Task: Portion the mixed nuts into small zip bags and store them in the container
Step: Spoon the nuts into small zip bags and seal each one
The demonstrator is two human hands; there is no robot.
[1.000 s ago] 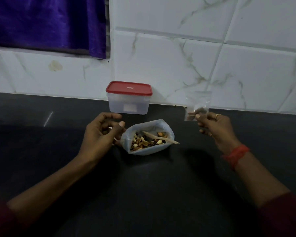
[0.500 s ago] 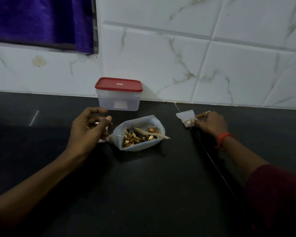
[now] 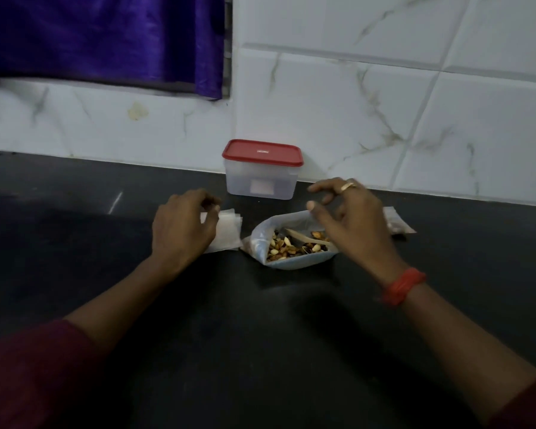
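Your left hand [image 3: 183, 227] pinches the stack of empty zip bags [image 3: 226, 232] at its left side. The stack lies on the counter [image 3: 260, 335], just left of the nut bag [image 3: 291, 264]. Your right hand [image 3: 350, 221] hovers over the nut bag with fingers loosely curled, holding nothing. The mixed nuts [image 3: 283, 246] sit in the open nut bag, with the wooden spoon [image 3: 307, 239] resting in them. One filled zip bag [image 3: 398, 224] lies to the right. The container [image 3: 262, 181] stands behind against the wall, with its red lid [image 3: 262, 151] on.

Probable hazards:
- The stacked bags look thin and slick, so a broad pinch may lift several at once.
- The nut bag is soft and unsupported. Catching its rim or levering the spoon may tip it and spill nuts.
- A sweep of the right wrist may push the filled zip bag away.
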